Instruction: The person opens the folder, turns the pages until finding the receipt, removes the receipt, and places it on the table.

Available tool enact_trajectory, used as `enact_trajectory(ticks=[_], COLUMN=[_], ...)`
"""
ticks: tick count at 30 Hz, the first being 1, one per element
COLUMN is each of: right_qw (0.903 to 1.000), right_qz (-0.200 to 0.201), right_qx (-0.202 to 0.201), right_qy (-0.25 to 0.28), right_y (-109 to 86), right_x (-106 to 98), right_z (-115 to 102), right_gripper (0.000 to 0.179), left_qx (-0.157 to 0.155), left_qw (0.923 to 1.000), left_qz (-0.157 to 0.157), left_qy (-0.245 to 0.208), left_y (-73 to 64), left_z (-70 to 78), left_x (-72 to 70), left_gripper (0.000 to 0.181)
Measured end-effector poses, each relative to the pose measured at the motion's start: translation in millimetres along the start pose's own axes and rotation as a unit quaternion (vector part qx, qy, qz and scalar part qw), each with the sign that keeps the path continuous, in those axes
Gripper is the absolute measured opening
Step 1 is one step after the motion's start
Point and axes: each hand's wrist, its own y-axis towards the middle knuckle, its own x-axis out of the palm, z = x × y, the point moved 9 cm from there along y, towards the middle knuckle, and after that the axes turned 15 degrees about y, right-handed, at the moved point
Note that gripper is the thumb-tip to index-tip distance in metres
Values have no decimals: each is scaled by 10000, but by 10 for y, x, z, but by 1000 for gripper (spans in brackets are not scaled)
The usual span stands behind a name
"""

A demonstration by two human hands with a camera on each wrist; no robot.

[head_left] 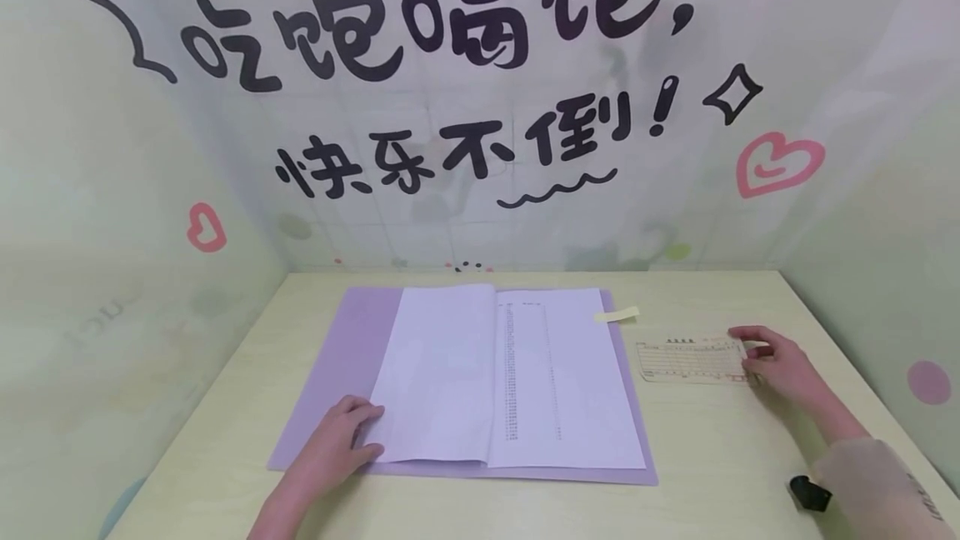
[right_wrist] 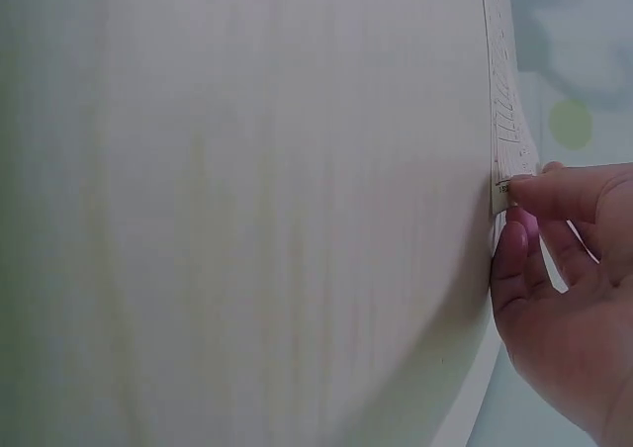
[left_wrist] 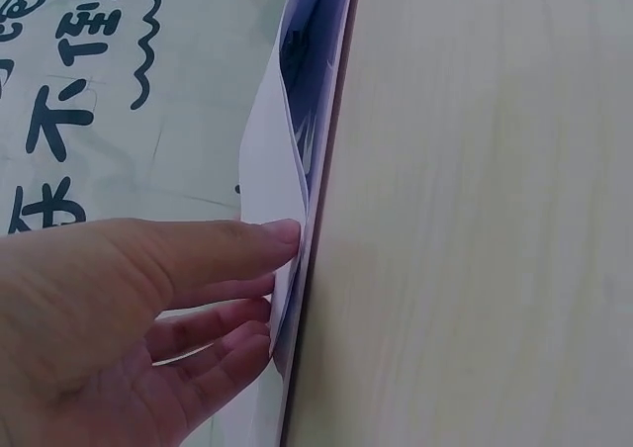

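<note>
A purple folder (head_left: 315, 407) lies spread on the table, with white sheets inside. Its left-hand page (head_left: 438, 365) is blank, while the right-hand page (head_left: 592, 390) carries a printed list. My left hand (head_left: 341, 444) rests at the lower left edge of the blank page, thumb and fingers apart and touching the paper. In the left wrist view, the thumb lies against the edge of that page (left_wrist: 267, 160), which bows up a little. To the right of the folder, my right hand (head_left: 783, 369) pinches the right end of a thin printed paper form (head_left: 686, 361) with ruled lines.
A pale yellow sticky tab (head_left: 618, 315) sticks out past the folder's right edge. Near the right sleeve (head_left: 870, 482) is a small black object (head_left: 810, 492). Printed curtain-like walls (head_left: 465, 223) enclose the wooden table (head_left: 720, 457) at the back and sides.
</note>
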Motion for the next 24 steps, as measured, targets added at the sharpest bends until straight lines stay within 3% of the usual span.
enact_trajectory(ticks=[7,14,24], right_qw=[9998,9986,9974], right_qz=[-79,-199,-325], right_qx=[100,-212,-298], right_qy=[-131,-451,-574], right_y=[-2,-7,-16], right_x=[29,16,12], right_z=[23,-25,16], right_gripper=[49,46,46], left_qx=[75,47,80], left_qw=[9998,9999,10000], left_qz=[62,13,-58], left_qy=[157,100,-1], left_y=[-13,-4,-10], left_z=[0,-17,-31], left_x=[-7,-6,-5], left_gripper=[48,48,48])
